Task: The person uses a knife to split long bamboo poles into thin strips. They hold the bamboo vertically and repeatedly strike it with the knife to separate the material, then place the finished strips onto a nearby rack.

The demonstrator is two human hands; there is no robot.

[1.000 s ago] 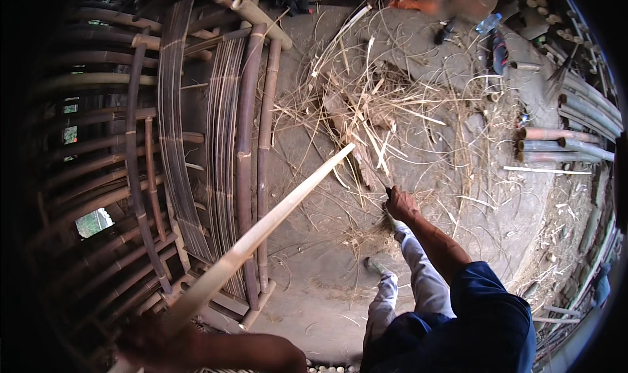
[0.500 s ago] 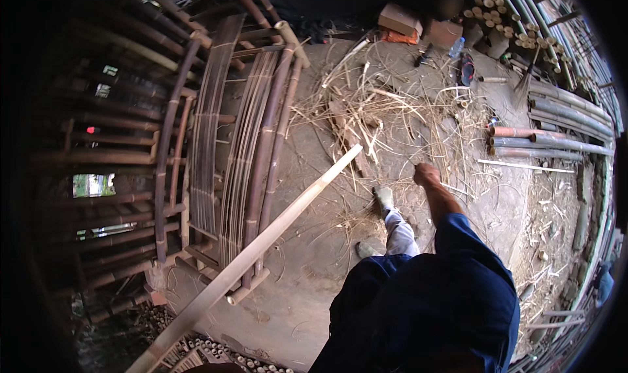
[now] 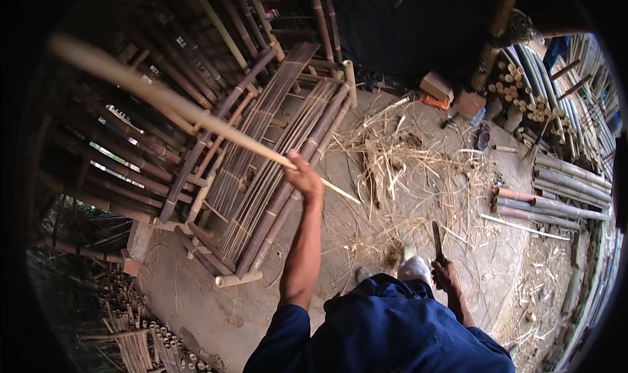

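Note:
My left hand [image 3: 305,178] is raised out in front of me, its fingers wrapped round a long, pale bamboo strip [image 3: 226,132]. The strip slants from the far upper left, where it is blurred, down past my hand to a thin end over the floor. Low on the right, beside my leg, my right hand [image 3: 447,276] is closed on the handle of a knife [image 3: 437,241]. Its dark, narrow blade points forward, apart from the strip. My fingers hide most of the handle.
A bamboo bench [image 3: 271,150] with a slatted top stands on the left. Bamboo shavings [image 3: 392,160] cover the floor ahead. Bamboo poles [image 3: 553,199] lie on the right, near a sandal [image 3: 483,137] and a plastic bottle [image 3: 479,118]. A cardboard box [image 3: 436,86] sits at the back.
The strip has swung from the lower left to the upper left, and my left hand has come into view on it. My right hand has drawn back toward me; the knife now shows in it.

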